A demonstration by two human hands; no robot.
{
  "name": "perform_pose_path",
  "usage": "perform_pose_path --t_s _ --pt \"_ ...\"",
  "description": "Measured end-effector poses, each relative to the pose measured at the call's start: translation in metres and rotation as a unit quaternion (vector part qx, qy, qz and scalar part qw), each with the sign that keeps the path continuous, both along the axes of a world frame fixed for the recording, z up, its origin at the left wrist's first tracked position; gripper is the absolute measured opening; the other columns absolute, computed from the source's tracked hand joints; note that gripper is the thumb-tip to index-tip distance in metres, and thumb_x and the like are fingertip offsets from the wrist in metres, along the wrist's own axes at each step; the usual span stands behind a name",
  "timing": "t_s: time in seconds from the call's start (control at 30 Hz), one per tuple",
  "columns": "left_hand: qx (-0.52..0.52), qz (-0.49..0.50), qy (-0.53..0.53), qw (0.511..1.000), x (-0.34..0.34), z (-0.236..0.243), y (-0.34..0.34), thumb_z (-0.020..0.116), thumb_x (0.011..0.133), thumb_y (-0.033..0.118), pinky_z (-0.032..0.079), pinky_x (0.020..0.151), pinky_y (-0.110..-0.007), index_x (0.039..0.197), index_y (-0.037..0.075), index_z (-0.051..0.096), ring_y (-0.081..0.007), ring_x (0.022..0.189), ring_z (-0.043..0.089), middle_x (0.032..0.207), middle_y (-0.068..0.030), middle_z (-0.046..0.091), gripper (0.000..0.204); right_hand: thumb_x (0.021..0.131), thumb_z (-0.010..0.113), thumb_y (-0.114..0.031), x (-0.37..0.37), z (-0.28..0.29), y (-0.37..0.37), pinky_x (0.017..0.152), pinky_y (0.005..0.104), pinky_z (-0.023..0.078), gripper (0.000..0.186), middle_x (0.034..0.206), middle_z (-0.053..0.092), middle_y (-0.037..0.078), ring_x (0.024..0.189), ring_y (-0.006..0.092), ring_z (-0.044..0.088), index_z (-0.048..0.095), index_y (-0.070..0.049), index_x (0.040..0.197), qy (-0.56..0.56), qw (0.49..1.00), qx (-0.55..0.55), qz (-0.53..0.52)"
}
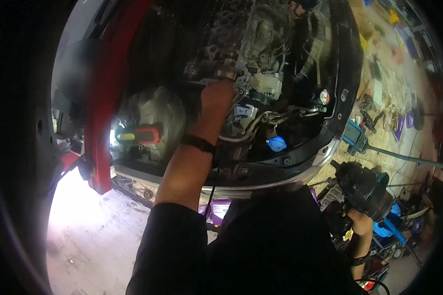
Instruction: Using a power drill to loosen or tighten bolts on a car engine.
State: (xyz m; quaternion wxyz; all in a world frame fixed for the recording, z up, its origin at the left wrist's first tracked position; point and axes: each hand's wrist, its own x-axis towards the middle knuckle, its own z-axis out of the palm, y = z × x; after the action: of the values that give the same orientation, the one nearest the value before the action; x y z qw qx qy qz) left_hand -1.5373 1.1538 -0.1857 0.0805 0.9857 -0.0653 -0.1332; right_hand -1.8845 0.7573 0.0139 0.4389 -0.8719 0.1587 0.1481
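Observation:
My left arm reaches forward into a car's engine bay, and my left hand (217, 98) rests at the near end of the exposed engine (226, 29). Its fingers are hidden among dark parts, so any grip is unclear. Just right of this hand sits a pale metal housing (267, 86), with hoses (246, 135) running nearer to me. Out to the right, beyond the car's front edge, my right hand (355, 221) is closed on a bulky black cylindrical part (362, 189). That part covers most of the fingers, and its exact kind is unclear.
A red and yellow lamp (140, 134) lies at the bay's left. A red bar (102, 147) borders that side. Blue (276, 143) and round pale (324, 96) caps sit at the right. A blue jack (355, 136) stands among floor clutter; a purple-white package (220, 211) lies below the bumper.

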Motion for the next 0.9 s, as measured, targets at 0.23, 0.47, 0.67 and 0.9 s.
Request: perform_pose_path --t_s 0.23,0.47,0.67,0.9 --pt "0.052 -0.154 -0.021 0.986 0.018 -0.008 0.000 0.059 0.089 0.014 0.057 0.085 -0.047 0.104 0.007 0.071 -0.0379 0.098 0.069 0.115 -0.0170 0.068 0.021 0.086 0.068 -0.003 0.056 0.008 0.011 0.066 0.0331 0.050 0.024 0.087 0.067 0.010 0.072 0.0192 0.062 0.065 0.003 0.109 0.059 0.997 0.049 0.015" --pt "-0.018 -0.076 -0.087 0.993 0.000 -0.007 0.003 0.061 0.087 0.010 0.059 0.080 -0.047 0.105 0.004 0.070 -0.0351 0.099 0.070 0.106 -0.0191 0.069 0.020 0.091 0.065 -0.006 0.097 0.007 0.021 0.071 0.0321 0.051 0.014 0.087 0.068 0.009 0.076 0.0179 0.064 0.066 0.002 0.102 0.074 0.983 -0.009 0.169" --pt "0.000 -0.088 0.027 0.996 0.011 0.017 -0.005 0.065 0.092 0.019 0.051 0.098 -0.047 0.125 0.009 0.061 -0.0338 0.116 0.063 0.123 -0.0173 0.065 0.035 0.096 0.060 -0.016 0.153 0.003 0.038 0.071 0.0315 0.051 0.017 0.082 0.067 0.003 0.075 0.0155 0.066 0.068 -0.005 0.085 -0.011 0.920 -0.144 0.363" --pt "-0.183 0.123 -0.064 0.973 -0.051 0.074 0.049 0.072 0.086 0.022 0.051 0.095 -0.045 0.120 0.008 0.066 -0.0366 0.112 0.064 0.118 -0.0173 0.068 0.037 0.089 0.069 -0.026 0.298 -0.021 0.140 0.044 0.0282 0.040 0.023 0.068 0.060 0.004 0.049 0.0122 0.054 0.061 -0.005 0.082 0.157 0.967 0.013 0.202"
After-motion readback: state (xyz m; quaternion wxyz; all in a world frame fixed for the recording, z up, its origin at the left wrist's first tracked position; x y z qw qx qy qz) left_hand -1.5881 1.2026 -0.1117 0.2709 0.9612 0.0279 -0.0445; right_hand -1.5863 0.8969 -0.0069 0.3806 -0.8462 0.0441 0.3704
